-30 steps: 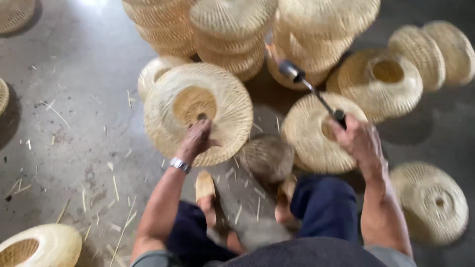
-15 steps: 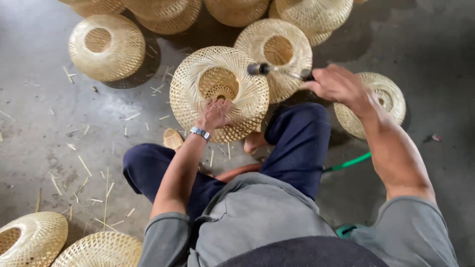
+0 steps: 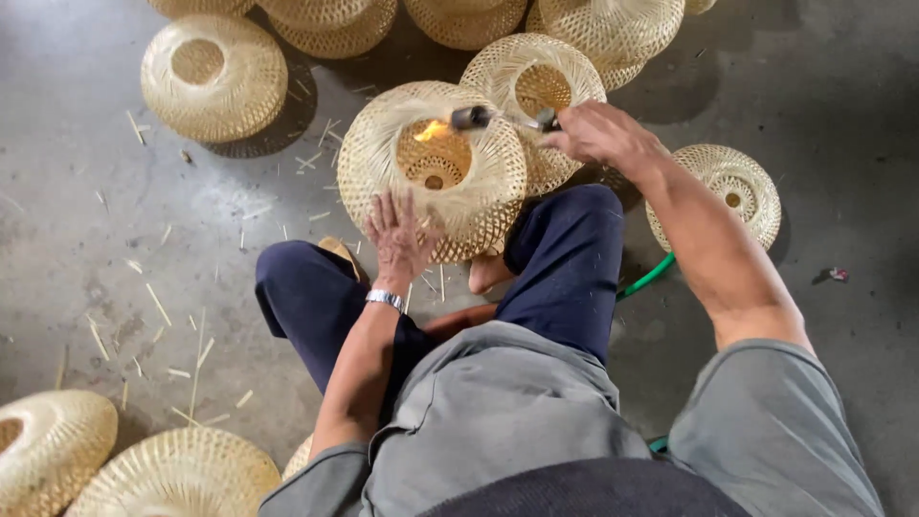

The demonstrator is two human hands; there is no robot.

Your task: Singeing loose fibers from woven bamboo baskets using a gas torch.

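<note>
the left hand [image 3: 400,235] lay flat and released on the near rim of the woven bamboo shade [image 3: 433,168]. the right hand [image 3: 601,134] grasped a gas torch [image 3: 493,118], its flame [image 3: 431,130] over the shade's opening.

Grey short-sleeved shirt, loose, sleeves end above elbow. Forearms bare. Left hand [image 3: 400,237] bare, no glove; metal link watch [image 3: 385,300] with silver band on left wrist. Right hand [image 3: 603,134] bare, no glove, nothing on wrist. Dark navy trousers [image 3: 565,258], pale dust flecks on fabric. Feet bare; tan sandal [image 3: 337,253] partly hidden under left leg.
</note>
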